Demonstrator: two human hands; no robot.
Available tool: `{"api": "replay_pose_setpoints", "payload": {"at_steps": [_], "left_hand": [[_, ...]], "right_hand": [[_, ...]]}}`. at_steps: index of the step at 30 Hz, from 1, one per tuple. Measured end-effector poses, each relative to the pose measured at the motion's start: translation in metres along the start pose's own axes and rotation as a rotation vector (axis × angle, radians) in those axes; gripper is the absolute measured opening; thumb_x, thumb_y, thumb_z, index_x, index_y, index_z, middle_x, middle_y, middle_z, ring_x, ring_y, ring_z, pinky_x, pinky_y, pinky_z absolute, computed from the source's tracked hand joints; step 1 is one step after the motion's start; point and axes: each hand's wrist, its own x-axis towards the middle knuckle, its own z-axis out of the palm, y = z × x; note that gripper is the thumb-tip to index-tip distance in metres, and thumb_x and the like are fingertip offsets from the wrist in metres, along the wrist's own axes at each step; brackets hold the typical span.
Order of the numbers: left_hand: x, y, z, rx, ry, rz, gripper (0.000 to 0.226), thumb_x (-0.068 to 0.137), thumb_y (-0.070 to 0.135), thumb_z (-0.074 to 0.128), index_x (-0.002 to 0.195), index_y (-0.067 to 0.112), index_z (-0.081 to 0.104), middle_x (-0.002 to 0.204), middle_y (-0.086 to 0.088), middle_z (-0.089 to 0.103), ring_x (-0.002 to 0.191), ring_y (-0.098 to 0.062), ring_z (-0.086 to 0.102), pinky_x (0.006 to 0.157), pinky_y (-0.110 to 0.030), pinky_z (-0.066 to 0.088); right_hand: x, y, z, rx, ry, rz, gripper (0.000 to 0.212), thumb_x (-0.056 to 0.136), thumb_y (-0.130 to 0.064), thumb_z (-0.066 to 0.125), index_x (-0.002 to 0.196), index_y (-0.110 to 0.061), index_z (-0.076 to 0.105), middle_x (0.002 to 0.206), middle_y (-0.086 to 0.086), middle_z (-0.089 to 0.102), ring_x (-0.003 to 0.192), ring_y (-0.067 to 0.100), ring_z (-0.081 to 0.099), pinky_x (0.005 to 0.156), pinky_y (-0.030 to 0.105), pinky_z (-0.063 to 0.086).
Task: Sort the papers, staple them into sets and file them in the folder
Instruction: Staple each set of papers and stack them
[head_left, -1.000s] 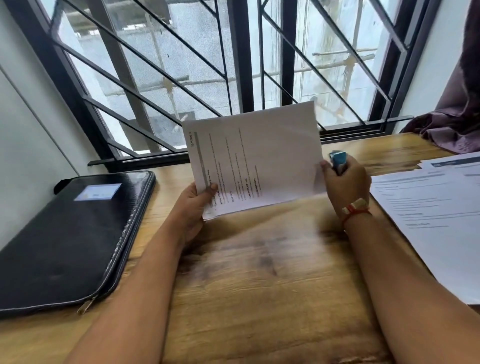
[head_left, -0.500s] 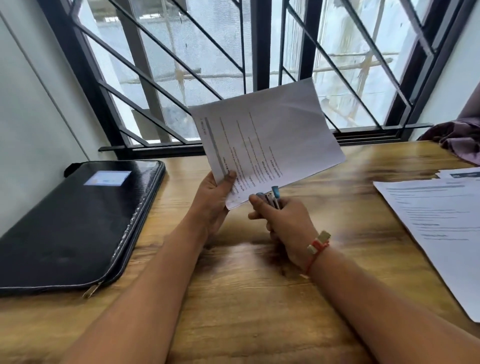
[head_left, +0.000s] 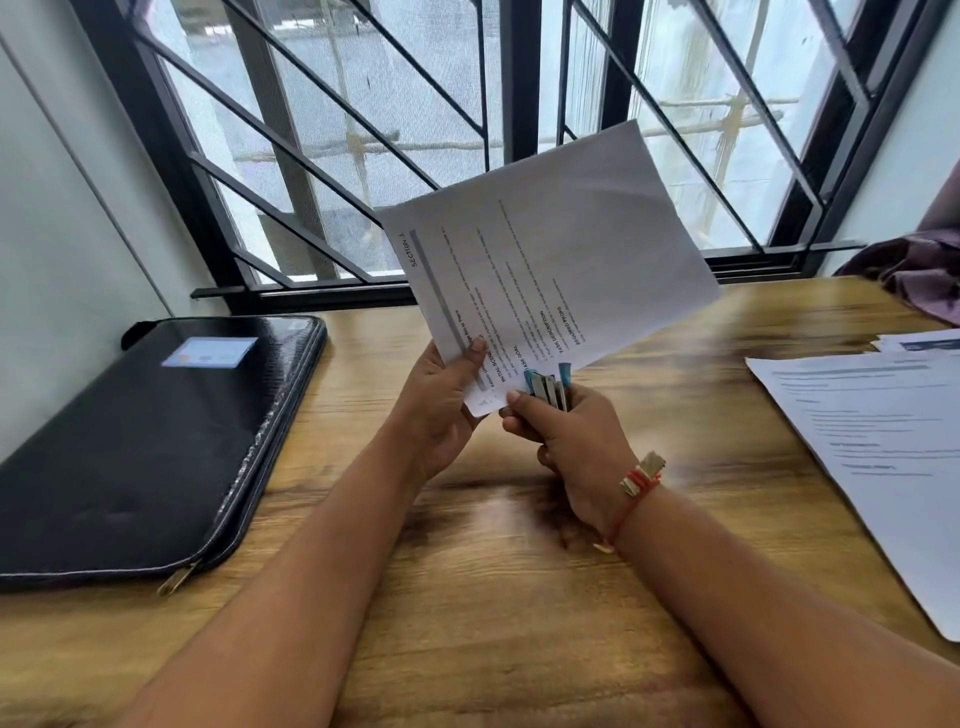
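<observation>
Head view: a wooden surface (head_left: 467, 597) is seen below a barred window (head_left: 363, 130), with a black zip folder (head_left: 130, 441) laid flat at the left and loose printed sheets (head_left: 883, 457) spread at the right. A set of papers (head_left: 561, 249) is held raised and tilted, pinched near its lower corner by the left hand (head_left: 441, 410). A blue stapler (head_left: 545, 384) is gripped by the right hand (head_left: 571, 447), which has been brought from the papers' right edge to that corner.

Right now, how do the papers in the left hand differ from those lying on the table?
The held papers are raised and tilted, pinched by the left hand; the loose papers lie flat on the table, untouched. The stapler is at the held papers' corner, not near the loose papers. Both are white printed sheets.
</observation>
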Motion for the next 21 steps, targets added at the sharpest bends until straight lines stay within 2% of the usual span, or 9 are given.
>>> {"api": "replay_pose_setpoints", "payload": {"at_steps": [3,10,14,18,21], "left_hand": [[-0.001,0.0,0.003,-0.008,0.011,0.004,0.029,0.104,0.007,0.045,0.13,0.014,0.056,0.12,-0.01,0.07,0.109,-0.026,0.07,0.085,-0.046,0.059],[0.0,-0.002,0.005,-0.002,0.103,0.031,0.028,0.103,0.009,0.047,0.13,0.015,0.055,0.131,-0.013,0.065,0.12,-0.033,0.062,0.09,-0.05,0.058],[0.0,-0.004,0.009,-0.013,0.114,0.05,0.026,0.104,0.008,0.046,0.124,0.019,0.057,0.122,-0.008,0.069,0.114,-0.028,0.066,0.082,-0.042,0.061],[-0.001,-0.008,0.014,-0.023,0.146,0.064,0.031,0.104,0.006,0.045,0.133,0.014,0.052,0.128,-0.013,0.065,0.118,-0.033,0.064,0.081,-0.047,0.061],[-0.001,-0.01,0.017,-0.007,0.164,0.082,0.028,0.104,0.006,0.045,0.128,0.017,0.054,0.12,-0.007,0.069,0.111,-0.028,0.067,0.077,-0.043,0.062]], "right_hand": [[-0.001,0.0,0.0,-0.003,-0.006,0.001,0.017,0.089,-0.016,0.072,0.103,-0.008,0.065,0.091,0.014,0.076,0.076,0.012,0.073,0.046,0.017,0.036],[-0.003,-0.002,0.001,0.001,0.099,-0.048,0.016,0.088,-0.026,0.074,0.097,-0.015,0.065,0.088,0.003,0.077,0.078,0.013,0.075,0.044,0.018,0.038],[-0.005,-0.004,0.001,0.063,0.151,-0.084,0.016,0.087,-0.02,0.075,0.097,-0.015,0.064,0.09,0.005,0.074,0.074,0.014,0.075,0.04,0.017,0.038],[-0.005,-0.004,0.002,0.075,0.187,-0.127,0.015,0.086,-0.014,0.075,0.095,-0.013,0.064,0.091,0.008,0.073,0.071,0.013,0.074,0.044,0.012,0.041],[-0.003,-0.002,0.001,0.025,0.186,-0.154,0.017,0.086,-0.015,0.076,0.098,-0.011,0.065,0.09,0.004,0.073,0.074,0.012,0.075,0.048,0.013,0.044]]}}
